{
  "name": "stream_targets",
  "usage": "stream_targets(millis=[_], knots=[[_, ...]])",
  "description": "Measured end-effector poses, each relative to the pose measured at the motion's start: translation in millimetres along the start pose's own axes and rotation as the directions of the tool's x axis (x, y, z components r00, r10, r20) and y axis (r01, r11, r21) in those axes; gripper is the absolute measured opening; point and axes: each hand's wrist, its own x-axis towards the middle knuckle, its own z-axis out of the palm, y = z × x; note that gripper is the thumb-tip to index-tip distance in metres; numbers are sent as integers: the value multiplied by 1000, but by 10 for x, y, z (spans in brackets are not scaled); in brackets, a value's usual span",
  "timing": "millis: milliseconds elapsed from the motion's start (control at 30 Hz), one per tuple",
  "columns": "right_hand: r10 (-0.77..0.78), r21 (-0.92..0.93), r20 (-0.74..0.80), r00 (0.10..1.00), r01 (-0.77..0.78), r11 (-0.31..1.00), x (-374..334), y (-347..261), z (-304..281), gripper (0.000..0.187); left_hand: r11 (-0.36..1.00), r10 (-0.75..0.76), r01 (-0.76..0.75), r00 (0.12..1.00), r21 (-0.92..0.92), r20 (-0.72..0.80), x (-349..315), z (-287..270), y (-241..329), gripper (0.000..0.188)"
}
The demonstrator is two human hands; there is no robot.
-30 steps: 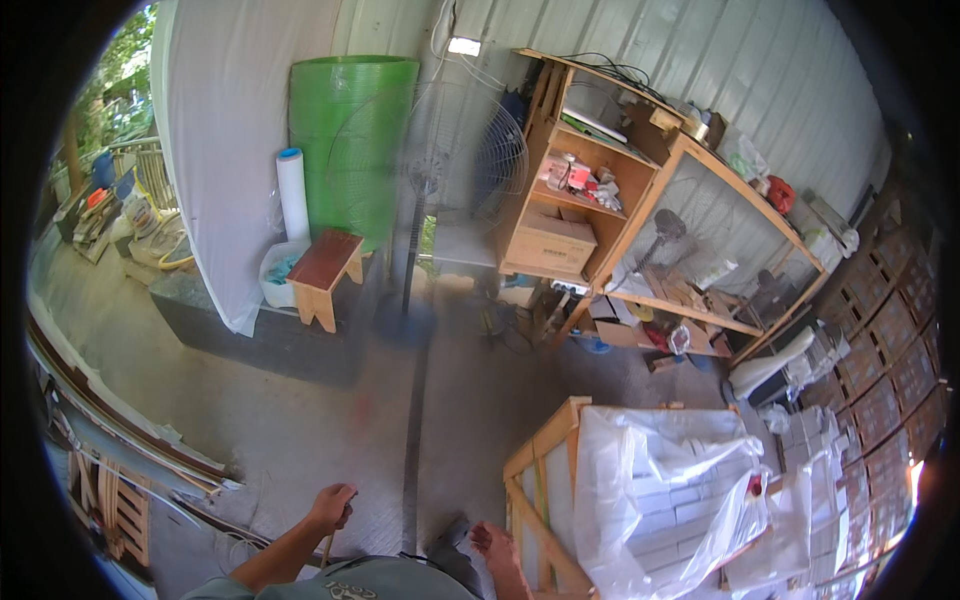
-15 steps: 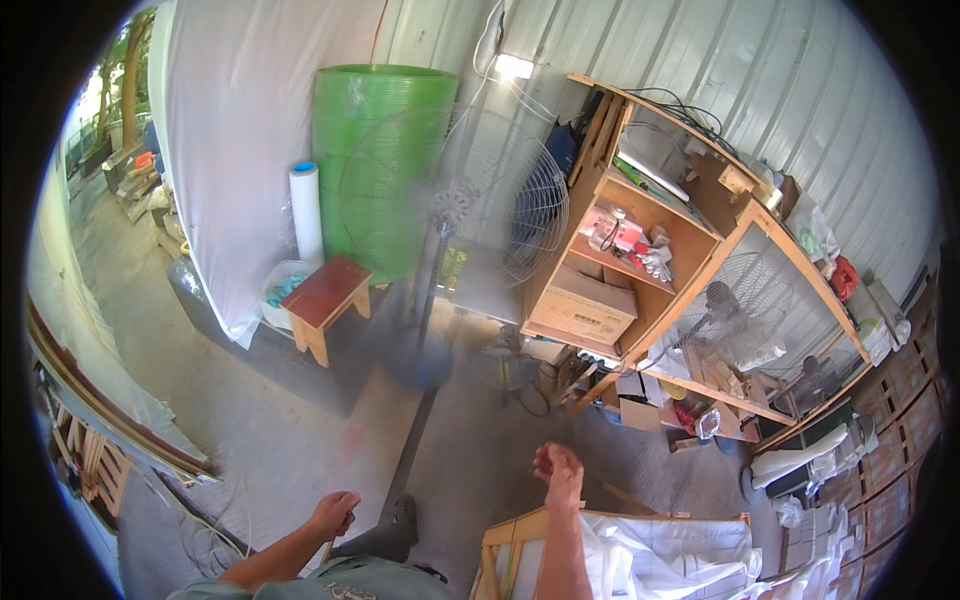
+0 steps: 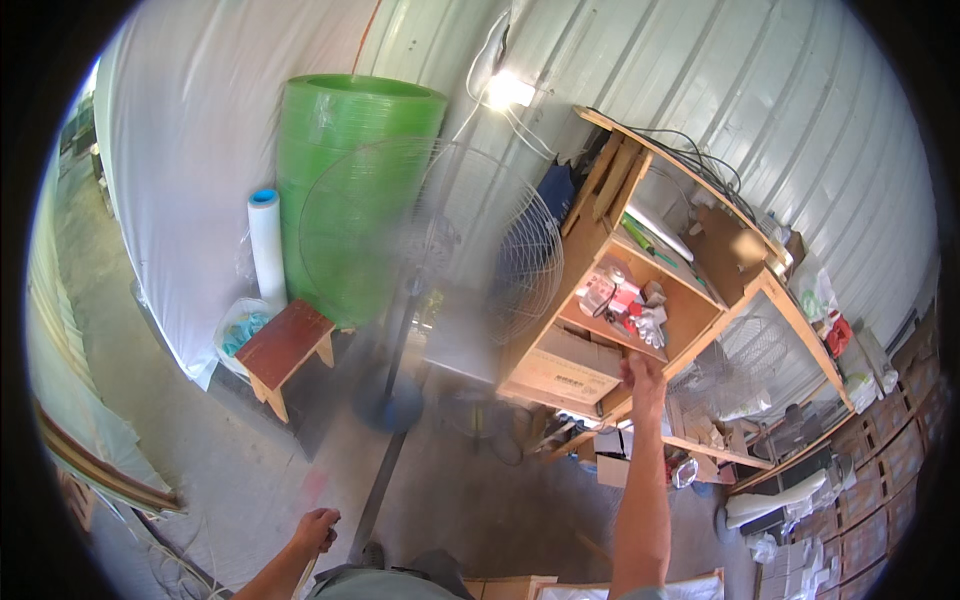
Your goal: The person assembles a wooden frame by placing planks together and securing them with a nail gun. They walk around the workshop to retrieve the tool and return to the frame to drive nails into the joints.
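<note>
My right hand is raised in front of a wooden shelf unit, its fingers loosely apart with nothing visible in them. It is nearest to a cardboard box in the lower compartment. On the shelf above the box lie white gloves and a pink package. Whether the fingers touch the shelf edge, I cannot tell. My left hand hangs low over the floor with its fingers curled closed. A thin pale strip shows just below it, and what the fingers hold is too small to make out.
A large pedestal fan stands ahead, before a tall green roll. Left of it are a red-topped stool and a white roll. Stacked cartons line the right side. A wood-framed crate lies near my feet.
My right hand has moved up and forward to the shelf unit. My left hand stays low and curled. The view has shifted, and the crate has slid mostly out of the lower edge.
</note>
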Motion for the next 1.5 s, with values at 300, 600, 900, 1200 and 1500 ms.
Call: stream_targets(millis=[300,600,900,1200,1500], knots=[[-447,-512,-46,893,363,778,2756,332,317,31,992,-42,12,971,-126,-235,71,288,-50,24],[-66,-889,199,978,209,407,3537,378,815,58,990,55,-106,902,-96,-428,148,969,164,42],[-141,-528,523,841,449,721,2026,211,1473,49,988,119,-156,811,-16,-573,342,1317,37,45],[-87,-183,704,705,298,937,444,157,1903,40,961,166,-266,770,-74,-616,177,1043,30,45],[58,-78,924,379,39,996,-1755,180,2647,31,914,312,-401,802,-70,-510,-152,469,80,49]])
